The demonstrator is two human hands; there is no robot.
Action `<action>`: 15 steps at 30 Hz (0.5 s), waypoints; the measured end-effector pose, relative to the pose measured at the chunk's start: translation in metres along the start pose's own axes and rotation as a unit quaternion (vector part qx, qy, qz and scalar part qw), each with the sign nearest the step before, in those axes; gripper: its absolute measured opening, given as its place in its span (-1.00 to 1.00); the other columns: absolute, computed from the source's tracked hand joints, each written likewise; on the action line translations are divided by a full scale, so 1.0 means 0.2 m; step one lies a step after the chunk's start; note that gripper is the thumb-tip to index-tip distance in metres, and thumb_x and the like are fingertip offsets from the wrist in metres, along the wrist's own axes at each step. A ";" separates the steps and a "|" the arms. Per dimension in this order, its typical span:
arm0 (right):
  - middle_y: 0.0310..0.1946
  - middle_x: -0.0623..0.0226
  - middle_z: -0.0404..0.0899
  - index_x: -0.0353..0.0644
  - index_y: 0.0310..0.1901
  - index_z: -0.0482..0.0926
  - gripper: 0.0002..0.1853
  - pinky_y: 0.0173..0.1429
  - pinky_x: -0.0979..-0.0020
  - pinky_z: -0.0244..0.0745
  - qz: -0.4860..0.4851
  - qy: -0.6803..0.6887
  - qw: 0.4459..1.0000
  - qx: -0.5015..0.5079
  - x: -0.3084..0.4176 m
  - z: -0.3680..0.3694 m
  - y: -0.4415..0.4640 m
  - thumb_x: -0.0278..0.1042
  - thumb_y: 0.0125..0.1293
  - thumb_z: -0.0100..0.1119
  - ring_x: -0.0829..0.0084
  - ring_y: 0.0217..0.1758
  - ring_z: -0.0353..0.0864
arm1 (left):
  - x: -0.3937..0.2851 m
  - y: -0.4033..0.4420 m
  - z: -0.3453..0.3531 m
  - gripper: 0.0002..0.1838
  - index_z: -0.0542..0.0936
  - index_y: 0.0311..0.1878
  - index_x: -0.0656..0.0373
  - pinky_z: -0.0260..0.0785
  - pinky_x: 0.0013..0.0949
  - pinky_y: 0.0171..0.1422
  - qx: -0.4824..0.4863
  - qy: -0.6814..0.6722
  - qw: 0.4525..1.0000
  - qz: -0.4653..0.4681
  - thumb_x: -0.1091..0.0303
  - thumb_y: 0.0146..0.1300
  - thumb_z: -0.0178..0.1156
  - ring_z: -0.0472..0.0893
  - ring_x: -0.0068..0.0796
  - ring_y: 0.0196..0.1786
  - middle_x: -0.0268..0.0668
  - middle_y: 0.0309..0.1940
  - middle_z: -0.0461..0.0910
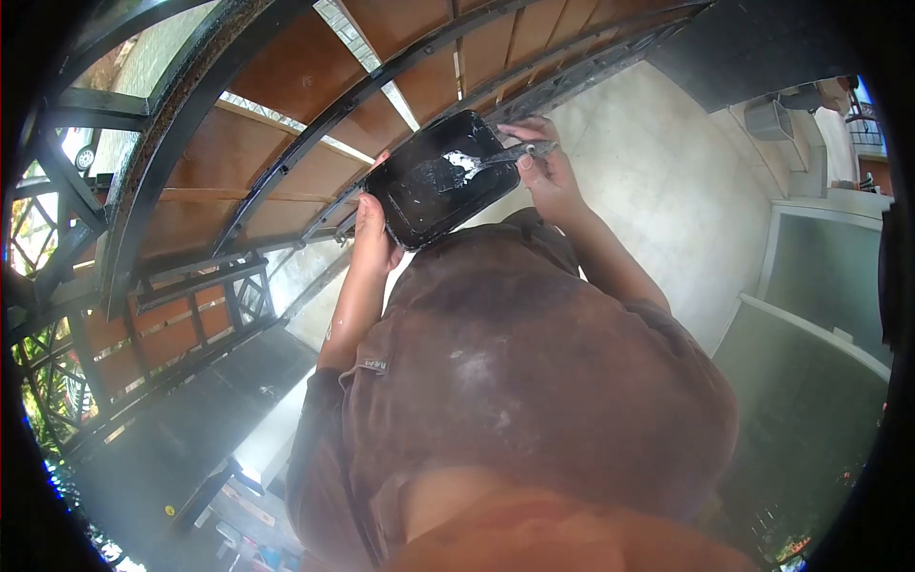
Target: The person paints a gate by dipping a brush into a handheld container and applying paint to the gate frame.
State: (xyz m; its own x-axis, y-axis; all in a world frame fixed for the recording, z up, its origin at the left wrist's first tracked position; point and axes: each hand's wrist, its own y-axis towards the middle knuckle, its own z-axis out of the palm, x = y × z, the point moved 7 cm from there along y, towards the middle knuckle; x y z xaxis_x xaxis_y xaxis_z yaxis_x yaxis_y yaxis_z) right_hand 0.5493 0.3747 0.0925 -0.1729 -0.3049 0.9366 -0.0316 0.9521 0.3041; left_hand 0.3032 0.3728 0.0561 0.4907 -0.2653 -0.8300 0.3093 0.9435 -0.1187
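Observation:
My left hand (375, 234) grips the near left edge of a black rectangular plastic tray (419, 195), thumb along its side. Fingers show at its far left edge too. Inside the tray lies a patch of white paste (461, 164), with white smears around it. My right hand (551, 176) is closed on a small grey-handled tool (515, 153) at the tray's right side. The tool's other end reaches into the tray beside the paste; whether it is a brush or a putty knife I cannot tell. The tray is tilted in front of my chest.
Close ahead and to the left stands a black metal frame (276, 176) with brown panels (286, 71). Pale floor (658, 143) extends to the right. Greenish glass panels (829, 262) with white edges are at the far right. A dark flat surface (191, 419) lies lower left.

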 end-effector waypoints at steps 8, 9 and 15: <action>-0.21 0.24 0.52 -0.21 0.00 0.56 -0.71 0.02 0.38 0.38 -0.051 0.080 0.996 0.000 0.07 0.02 -0.03 -0.18 0.42 0.16 0.41 -0.23 0.55 | 0.03 0.04 -0.02 -0.01 0.03 0.55 0.07 0.51 -0.19 0.26 0.002 0.050 0.999 0.014 -0.45 0.24 -0.13 0.43 -0.21 0.37 -0.10 0.43 0.25; -0.20 0.23 0.52 -0.22 -0.02 0.55 -0.71 0.00 0.39 0.39 -0.070 0.096 0.993 -0.021 0.09 0.00 -0.03 -0.17 0.43 0.15 0.44 -0.29 0.56 | 0.02 0.04 -0.01 -0.01 0.03 0.55 0.07 0.48 -0.19 0.29 0.006 0.040 0.999 0.007 -0.45 0.25 -0.12 0.41 -0.20 0.39 -0.10 0.44 0.23; -0.23 0.28 0.55 -0.20 -0.05 0.54 -0.74 0.05 0.35 0.34 -0.072 0.135 0.988 -0.019 0.17 0.01 -0.01 -0.19 0.42 0.15 0.41 -0.21 0.57 | -0.01 0.05 -0.07 -0.08 0.06 0.53 0.11 0.30 -0.18 0.44 0.004 0.020 0.999 0.046 -0.33 0.30 -0.03 0.32 -0.26 0.43 -0.16 0.45 0.20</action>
State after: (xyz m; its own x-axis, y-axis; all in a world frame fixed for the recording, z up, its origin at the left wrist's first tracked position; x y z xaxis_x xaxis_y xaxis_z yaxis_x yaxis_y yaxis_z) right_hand 0.5422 0.3620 0.1240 0.1001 -0.4369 0.8939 0.0009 0.8985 0.4390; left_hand 0.2949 0.3858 0.0486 0.4851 -0.1697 -0.8579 0.2711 0.9618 -0.0370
